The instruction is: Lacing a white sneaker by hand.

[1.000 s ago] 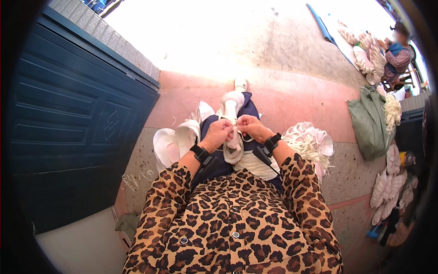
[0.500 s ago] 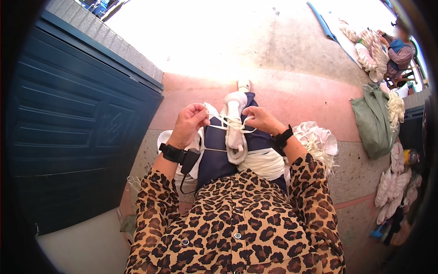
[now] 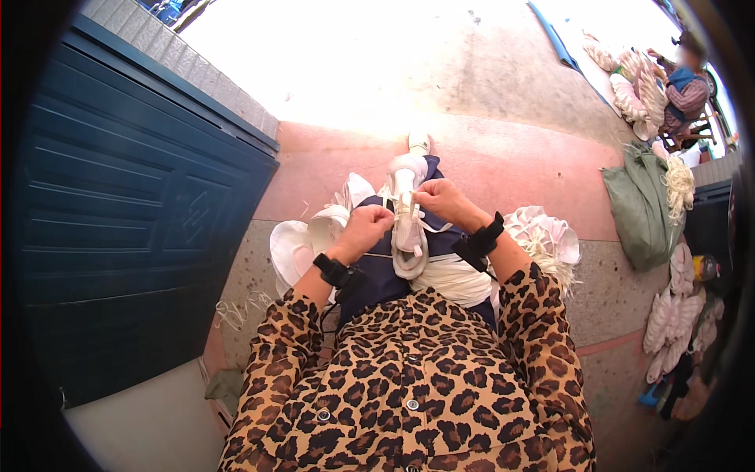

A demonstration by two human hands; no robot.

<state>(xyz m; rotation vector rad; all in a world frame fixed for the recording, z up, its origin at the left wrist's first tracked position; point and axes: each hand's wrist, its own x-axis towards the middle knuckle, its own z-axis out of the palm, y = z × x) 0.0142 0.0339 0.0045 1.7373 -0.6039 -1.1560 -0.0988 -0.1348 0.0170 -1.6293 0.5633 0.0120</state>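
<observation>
A white shoe (image 3: pixel 407 240) lies lengthwise on my lap, its heel opening toward me and its tongue side away. A flat white shoelace (image 3: pixel 437 228) runs across its front and loops out to the right. My right hand (image 3: pixel 447 203) pinches the lace over the eyelets with thumb and forefinger. Close by on the left side of the shoe, my left hand (image 3: pixel 366 231) is closed, fingertips together at the lace; the bit between them is mostly hidden. A bundle of cream laces (image 3: pixel 456 281) rests on my right thigh.
More white shoe pieces (image 3: pixel 291 250) sit beside my left leg, and a pile of white pieces with loose laces (image 3: pixel 544 240) beside my right. A green sack (image 3: pixel 646 206) stands at right. A blue door (image 3: pixel 149 204) borders the left. Another person (image 3: pixel 688 93) sits far right among shoe bundles.
My left hand has come down and right, from out left of the shoe with the lace stretched to it, to right beside the shoe. My right hand has shifted slightly left over the eyelets.
</observation>
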